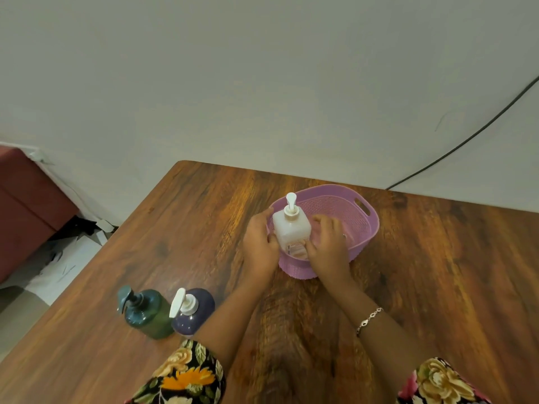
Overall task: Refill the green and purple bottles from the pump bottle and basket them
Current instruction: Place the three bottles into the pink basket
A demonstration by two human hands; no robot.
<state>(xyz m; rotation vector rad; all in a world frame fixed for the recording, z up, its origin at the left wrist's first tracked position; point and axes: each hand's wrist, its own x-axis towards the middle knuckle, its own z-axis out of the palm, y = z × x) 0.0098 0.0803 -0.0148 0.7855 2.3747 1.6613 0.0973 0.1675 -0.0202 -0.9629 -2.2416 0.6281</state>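
A clear pump bottle [291, 228] with a white pump stands upright inside the lilac basket [361, 225] at its near left end. My left hand [259, 246] grips the bottle's left side and my right hand [328, 246] holds its right side, fingers inside the basket. The green bottle [148, 313] with a dark green pump and the purple bottle [195, 313] with a white pump stand side by side near the table's left edge, apart from both hands.
The wooden table [437, 287] ends at a wall behind the basket. A black cable [466, 141] runs down the wall at the right. Off the left edge are a dark red box [26, 205] and scraps of paper on the floor.
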